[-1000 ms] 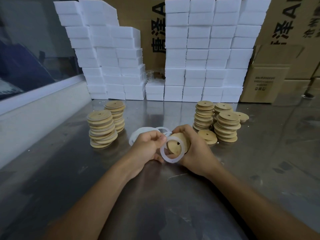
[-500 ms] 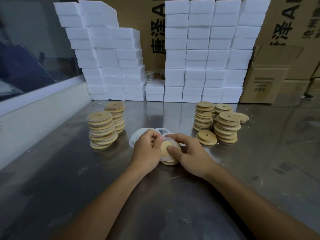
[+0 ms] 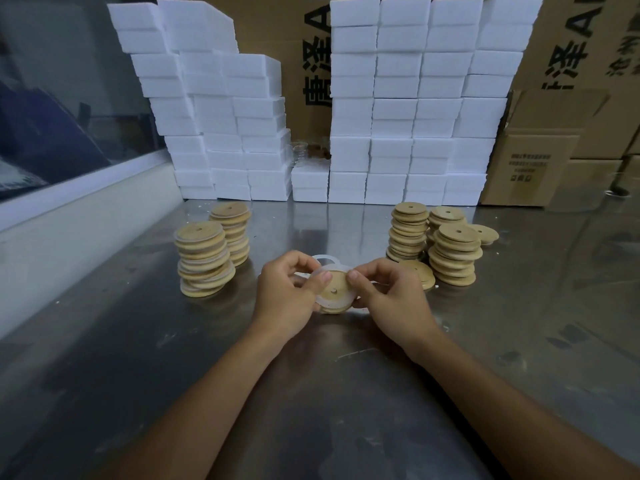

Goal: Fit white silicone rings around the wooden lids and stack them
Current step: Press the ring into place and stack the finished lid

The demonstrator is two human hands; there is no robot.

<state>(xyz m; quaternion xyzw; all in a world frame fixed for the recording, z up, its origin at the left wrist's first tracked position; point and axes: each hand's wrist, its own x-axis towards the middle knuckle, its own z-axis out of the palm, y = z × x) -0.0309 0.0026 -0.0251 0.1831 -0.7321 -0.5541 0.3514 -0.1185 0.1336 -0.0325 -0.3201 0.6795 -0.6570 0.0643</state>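
A round wooden lid (image 3: 335,292) with a small centre hole is held just above the metal table (image 3: 138,341), tilted toward me. A white silicone ring (image 3: 329,302) sits around its rim. My left hand (image 3: 287,292) grips the lid's left edge, thumb on the ring. My right hand (image 3: 388,296) pinches the right edge, thumb on the lid's face. Loose white rings (image 3: 325,260) lie just behind my hands. Two stacks of ringed lids (image 3: 204,258) stand at the left. Stacks of bare wooden lids (image 3: 453,254) stand at the right.
White foam blocks (image 3: 408,109) are piled along the back of the table, with cardboard boxes (image 3: 540,161) behind and to the right. A white ledge (image 3: 69,209) runs along the left side. A single lid (image 3: 420,271) lies flat beside my right hand.
The ring, held loose in front of the lid a second ago, now sits around the lid. Both hands have shifted their grip to the lid's edges and turned its face toward me.
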